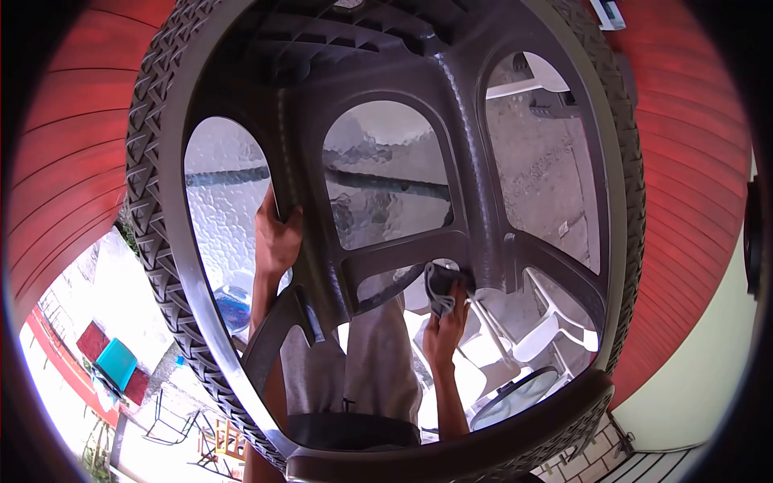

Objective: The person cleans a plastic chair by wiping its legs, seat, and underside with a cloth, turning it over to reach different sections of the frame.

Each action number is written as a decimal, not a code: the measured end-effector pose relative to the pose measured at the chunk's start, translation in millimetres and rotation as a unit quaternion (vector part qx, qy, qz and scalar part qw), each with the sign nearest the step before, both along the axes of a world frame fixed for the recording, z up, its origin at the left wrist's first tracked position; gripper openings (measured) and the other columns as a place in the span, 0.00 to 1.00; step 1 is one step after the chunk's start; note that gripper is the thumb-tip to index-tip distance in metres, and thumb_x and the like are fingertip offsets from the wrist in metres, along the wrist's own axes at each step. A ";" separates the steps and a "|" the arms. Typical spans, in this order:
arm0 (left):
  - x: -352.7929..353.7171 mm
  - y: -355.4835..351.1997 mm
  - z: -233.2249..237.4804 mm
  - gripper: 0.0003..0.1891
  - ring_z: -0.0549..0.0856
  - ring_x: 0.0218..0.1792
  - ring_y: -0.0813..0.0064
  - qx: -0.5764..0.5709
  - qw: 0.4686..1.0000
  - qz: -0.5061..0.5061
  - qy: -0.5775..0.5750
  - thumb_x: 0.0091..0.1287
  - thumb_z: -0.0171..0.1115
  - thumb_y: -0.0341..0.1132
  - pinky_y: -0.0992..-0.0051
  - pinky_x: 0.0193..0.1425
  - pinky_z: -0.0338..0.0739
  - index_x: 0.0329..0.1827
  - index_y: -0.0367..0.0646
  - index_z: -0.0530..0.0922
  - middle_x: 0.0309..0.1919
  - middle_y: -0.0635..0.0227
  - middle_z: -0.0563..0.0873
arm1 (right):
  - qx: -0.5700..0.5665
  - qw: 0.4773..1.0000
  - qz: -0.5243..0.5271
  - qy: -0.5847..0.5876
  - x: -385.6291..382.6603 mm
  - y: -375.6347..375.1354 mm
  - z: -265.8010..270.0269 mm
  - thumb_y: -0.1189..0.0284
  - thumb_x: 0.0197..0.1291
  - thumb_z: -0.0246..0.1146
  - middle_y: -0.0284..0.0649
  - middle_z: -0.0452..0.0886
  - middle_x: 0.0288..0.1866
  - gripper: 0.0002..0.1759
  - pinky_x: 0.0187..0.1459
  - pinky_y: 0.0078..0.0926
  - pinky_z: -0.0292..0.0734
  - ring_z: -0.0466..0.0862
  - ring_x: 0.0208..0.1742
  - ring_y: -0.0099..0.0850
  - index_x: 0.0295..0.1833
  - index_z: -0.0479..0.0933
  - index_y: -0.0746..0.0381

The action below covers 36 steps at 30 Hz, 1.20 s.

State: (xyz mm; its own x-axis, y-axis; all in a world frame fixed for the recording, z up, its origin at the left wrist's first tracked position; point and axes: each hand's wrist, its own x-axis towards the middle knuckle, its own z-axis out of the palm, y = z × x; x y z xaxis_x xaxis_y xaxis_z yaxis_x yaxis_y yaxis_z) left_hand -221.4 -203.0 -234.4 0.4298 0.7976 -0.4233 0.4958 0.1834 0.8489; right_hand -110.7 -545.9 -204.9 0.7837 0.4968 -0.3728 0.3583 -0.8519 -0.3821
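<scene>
A large dark brown plastic chair (394, 248) with a woven-pattern rim fills the middle of the head view, its underside and arched openings facing me. On the left, my left hand (278, 232) grips one of its uprights, fingers wrapped around the edge beside the left opening. My right hand (448, 322) holds a crumpled dark grey cloth (441, 288) against the lower bar, near the foot of the right upright. Both forearms show through the lower openings.
Behind the chair is a glass-topped surface (386, 211). White plastic chairs (543, 334) and a round glass piece (515, 398) lie lower right. A blue-filled bucket (233, 310), a teal seat (117, 364) and chair frames (165, 423) are at left. Red slatted surfaces (684, 185) flank both sides.
</scene>
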 end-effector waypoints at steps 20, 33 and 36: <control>8.6 -2.8 2.6 0.23 0.87 0.47 0.65 0.001 1.000 0.018 -0.009 0.68 0.58 0.26 0.66 0.57 0.79 0.68 0.37 0.77 0.45 0.52 0.89 | 0.108 0.984 0.137 0.019 -17.0 119.0 -18.5 0.81 0.58 0.65 0.54 0.60 0.86 0.43 0.82 0.61 0.54 0.58 0.86 0.53 0.82 0.63 0.66; 7.7 -0.5 3.5 0.23 0.88 0.43 0.63 -0.013 1.000 0.013 -0.005 0.67 0.56 0.25 0.65 0.54 0.80 0.66 0.37 0.78 0.43 0.51 0.89 | 0.124 0.984 0.083 -0.093 16.0 98.6 -43.0 0.72 0.70 0.61 0.51 0.62 0.86 0.33 0.82 0.68 0.41 0.58 0.87 0.50 0.81 0.67 0.59; 9.6 -1.7 1.8 0.23 0.88 0.44 0.62 0.000 1.000 0.023 -0.018 0.68 0.55 0.24 0.66 0.54 0.80 0.67 0.37 0.77 0.44 0.50 0.89 | 0.122 0.973 0.188 0.048 -39.4 122.3 -21.5 0.69 0.68 0.65 0.54 0.60 0.86 0.37 0.81 0.67 0.46 0.58 0.87 0.52 0.81 0.66 0.59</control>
State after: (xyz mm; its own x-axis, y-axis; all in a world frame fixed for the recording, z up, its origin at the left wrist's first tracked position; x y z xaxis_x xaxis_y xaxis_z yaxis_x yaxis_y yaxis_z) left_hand -211.8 -204.7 -232.6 0.4072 0.8168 -0.4086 0.4554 0.2061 0.8661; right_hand -150.1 -423.6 -226.4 0.4968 0.8250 -0.2695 0.5805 -0.5466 -0.6035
